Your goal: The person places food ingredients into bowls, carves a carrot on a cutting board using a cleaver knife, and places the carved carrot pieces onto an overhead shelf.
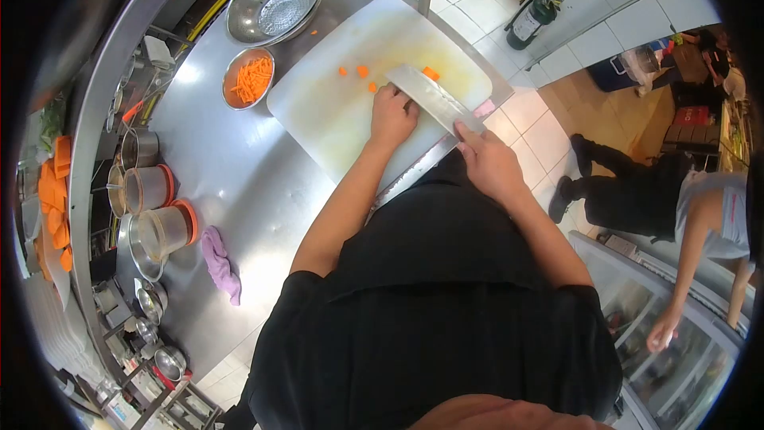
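Observation:
My right hand [495, 163] is wrapped around the handle end of a cleaver [436, 101], whose wide blade reaches up and left over the white cutting board [318, 91]. My left hand [392, 118] is closed, its curled fingertips against or very near the blade's left end; whatever lies under them is hidden. Just beyond the blade sits an orange carrot piece [430, 73]. A few small carrot bits [362, 72] are scattered on the board left of the cleaver.
Left of the board stands a metal bowl of carrot strips [251, 80], with a large metal bowl [274, 4] behind it. A purple cloth [220, 265] and several containers [163, 231] line the steel table's left side. Another person [637, 199] is at right, beside a glass-topped cabinet [668, 326].

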A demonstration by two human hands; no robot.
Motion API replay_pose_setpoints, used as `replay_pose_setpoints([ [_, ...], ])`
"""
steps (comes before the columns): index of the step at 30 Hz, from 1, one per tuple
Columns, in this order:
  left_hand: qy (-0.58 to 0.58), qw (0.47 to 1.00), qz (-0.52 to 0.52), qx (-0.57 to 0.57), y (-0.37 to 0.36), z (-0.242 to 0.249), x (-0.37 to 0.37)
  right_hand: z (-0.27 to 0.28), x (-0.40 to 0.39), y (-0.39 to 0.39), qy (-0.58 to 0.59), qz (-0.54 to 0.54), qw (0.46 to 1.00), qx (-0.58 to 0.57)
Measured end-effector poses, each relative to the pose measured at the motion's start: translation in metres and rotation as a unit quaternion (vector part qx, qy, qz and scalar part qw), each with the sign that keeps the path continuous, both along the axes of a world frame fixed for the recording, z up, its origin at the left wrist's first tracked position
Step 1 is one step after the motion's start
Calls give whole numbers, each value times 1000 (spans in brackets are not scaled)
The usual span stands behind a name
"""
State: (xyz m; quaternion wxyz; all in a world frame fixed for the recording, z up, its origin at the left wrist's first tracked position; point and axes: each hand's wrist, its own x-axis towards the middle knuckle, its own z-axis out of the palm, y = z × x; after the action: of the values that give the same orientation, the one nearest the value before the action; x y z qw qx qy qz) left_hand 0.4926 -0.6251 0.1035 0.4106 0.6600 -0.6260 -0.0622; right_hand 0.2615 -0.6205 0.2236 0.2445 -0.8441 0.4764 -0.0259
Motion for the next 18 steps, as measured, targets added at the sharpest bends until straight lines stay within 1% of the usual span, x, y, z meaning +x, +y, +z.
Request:
replay_pose_setpoints([
  [1,2,1000,-1,1,1,1,-1,-4,-3,0,2,-1,1000,1],
  [2,30,1000,-3,3,1,1,-2,-9,-6,-1,-112,-55,990,62],
  [3,58,998,-4,5,2,1,-3,-13,-9,-3,-224,-106,961,121],
  [4,60,998,-1,5,2,0,-2,-15,-12,-7,-221,-104,962,122],
  [6,57,998,-3,-13,2,-2,-2,-18,-20,-12,-278,-111,953,46],
  [7,59,998,-5,-14,2,-2,-2,-15,-22,-13,-277,-113,953,45],
  [9,50,999,0,-3,1,0,-2,-8,-24,-14,-175,-77,982,2],
  [10,51,999,-2,-5,0,-2,-1,-9,-24,-11,-174,-78,982,0],
  [12,30,999,-15,18,1,-6,0,-16,-22,-1,-96,-39,994,-44],
  [18,5,1000,-15,-13,0,-4,-2,-35,-14,10,-69,-26,995,-62],
])
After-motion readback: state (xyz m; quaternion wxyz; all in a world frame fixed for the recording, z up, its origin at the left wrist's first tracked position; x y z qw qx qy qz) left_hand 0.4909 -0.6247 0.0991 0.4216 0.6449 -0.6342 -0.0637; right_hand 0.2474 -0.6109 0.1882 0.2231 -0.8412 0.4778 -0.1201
